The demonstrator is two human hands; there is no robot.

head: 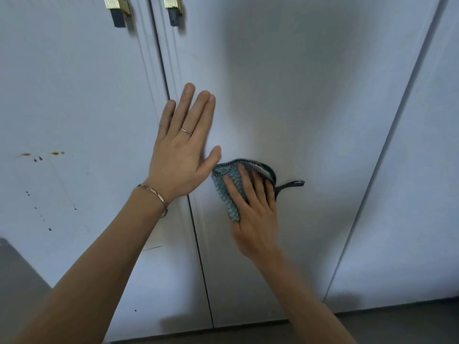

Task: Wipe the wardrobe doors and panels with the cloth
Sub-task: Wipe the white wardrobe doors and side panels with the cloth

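Observation:
White wardrobe doors fill the view. My right hand [253, 209] presses a folded grey-green cloth [227, 192] with a dark braided edge and hanging loop flat against the middle door [310, 108], just right of the door gap. My left hand [182, 147] lies flat and open across the gap between the left door [74, 95] and the middle door, fingers pointing up, its thumb close to the cloth's upper left corner. The left door carries yellowish smears [57, 153] and small dark specks [37, 159].
Two gold and dark handles [116, 9] [173, 8] hang at the top by the door gap. A third panel [409, 194] stands to the right. Dark floor [397, 321] runs along the base, and a grey surface [17, 281] juts in at lower left.

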